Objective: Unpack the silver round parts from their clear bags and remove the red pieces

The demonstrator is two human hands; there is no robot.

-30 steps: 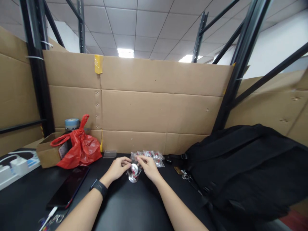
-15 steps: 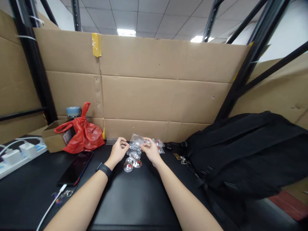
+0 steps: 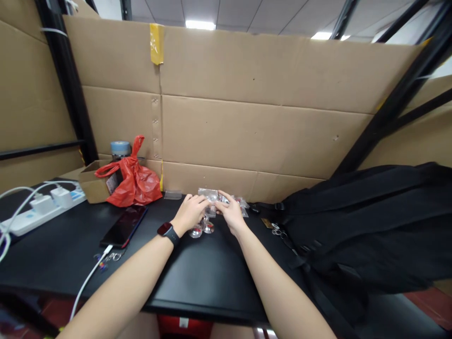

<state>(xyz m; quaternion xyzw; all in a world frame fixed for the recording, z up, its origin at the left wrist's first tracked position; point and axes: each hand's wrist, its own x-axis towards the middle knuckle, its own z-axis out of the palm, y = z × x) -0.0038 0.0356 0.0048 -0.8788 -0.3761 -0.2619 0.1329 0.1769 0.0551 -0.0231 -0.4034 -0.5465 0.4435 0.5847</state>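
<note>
A small clear plastic bag (image 3: 208, 193) is held up above the table between my two hands. My right hand (image 3: 231, 214) pinches its right side between thumb and fingers. With its fingers bent and the back turned up, my left hand (image 3: 190, 213) reaches onto the bag's left side; its fingertips are partly hidden. Round shiny discs with red marks, one disc (image 3: 208, 228) beside another disc (image 3: 195, 231), lie on the table just below my hands. More clear packets (image 3: 243, 205) lie behind my right hand.
A black backpack (image 3: 370, 226) fills the right, with keys (image 3: 278, 231) beside it. On the left are a phone (image 3: 124, 226) on a white cable, a power strip (image 3: 45, 212), a red plastic bag (image 3: 136, 181) and a small cardboard box (image 3: 93, 183). A cardboard wall (image 3: 247, 136) closes the back.
My left hand has turned palm-down and moved over the bag, closer to my right hand. The discs are now partly covered by it. The camera view has tilted down and shifted left.
</note>
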